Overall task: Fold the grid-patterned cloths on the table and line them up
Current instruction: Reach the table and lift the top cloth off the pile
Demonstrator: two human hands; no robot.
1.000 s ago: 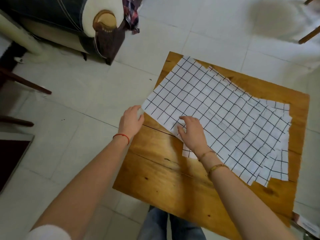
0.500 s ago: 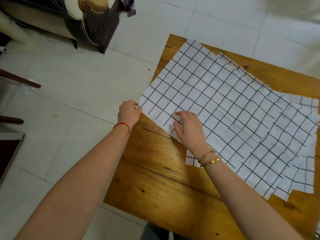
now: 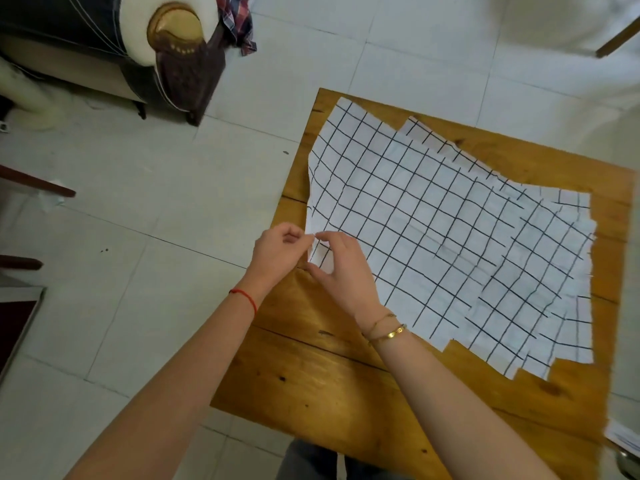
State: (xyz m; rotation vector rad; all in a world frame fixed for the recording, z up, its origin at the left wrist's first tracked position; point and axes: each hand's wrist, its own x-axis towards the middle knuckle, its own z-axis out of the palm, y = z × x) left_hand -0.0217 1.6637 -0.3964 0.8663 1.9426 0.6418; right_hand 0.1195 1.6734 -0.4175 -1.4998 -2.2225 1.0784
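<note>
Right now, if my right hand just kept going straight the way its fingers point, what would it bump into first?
Your right hand points up and left toward your left hand. The first thing in line is the lifted corner of the top grid cloth between them, then the left fingers just beyond, though depth is hard to judge.

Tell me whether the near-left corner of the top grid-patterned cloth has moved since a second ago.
Yes. The top white cloth with black grid lines had its corner overhanging the left edge of the wooden table; now both hands pinch it, lifted and drawn inward over the tabletop.

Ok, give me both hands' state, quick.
Left hand: pinches the near-left corner of the top grid cloth.
Right hand: fingers curled on the same corner.
</note>
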